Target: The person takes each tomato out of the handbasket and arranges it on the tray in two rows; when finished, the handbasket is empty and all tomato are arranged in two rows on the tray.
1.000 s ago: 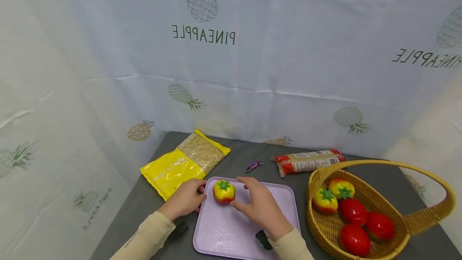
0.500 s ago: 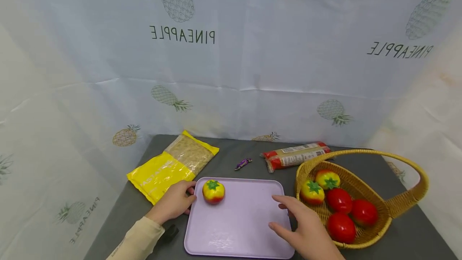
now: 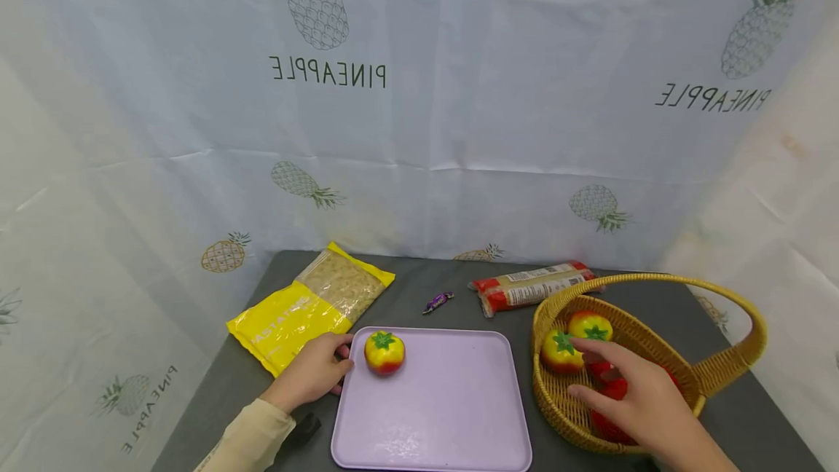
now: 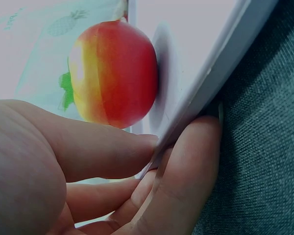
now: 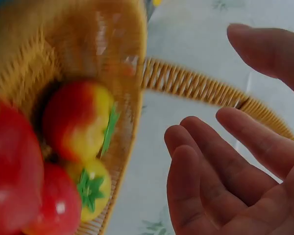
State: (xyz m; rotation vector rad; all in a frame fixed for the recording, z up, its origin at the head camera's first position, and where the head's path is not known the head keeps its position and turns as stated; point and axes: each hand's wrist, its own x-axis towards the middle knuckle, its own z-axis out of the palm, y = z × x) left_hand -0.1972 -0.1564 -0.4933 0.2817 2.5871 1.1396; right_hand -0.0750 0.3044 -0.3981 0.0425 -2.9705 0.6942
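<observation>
My left hand [image 3: 308,374] grips the left rim of a lilac tray [image 3: 432,414]; in the left wrist view its thumb [image 4: 115,152] lies at the rim with the fingers on the outer side. On the tray's far left corner sits a yellow-and-red toy fruit [image 3: 384,360] with a green leaf cap. My right hand [image 3: 645,395] hovers over the wicker basket [image 3: 645,332], thumb and fingers spread, holding nothing. Inside the basket are two more yellow-and-red fruits [image 3: 561,360] and several red ones [image 3: 606,428], partly hidden by that hand.
A yellow bag of pasta [image 3: 311,312] lies behind the left hand. Toward the back are a purple wrapped candy [image 3: 438,302] and red-ended packets [image 3: 527,288]. The basket's tall handle [image 3: 727,293] arches up on the right. A pineapple-print curtain [image 3: 419,130] encloses the table.
My right hand has left the fruit on the tray and moved right, over the basket. The left hand keeps its place at the tray's rim. The head view has shifted right.
</observation>
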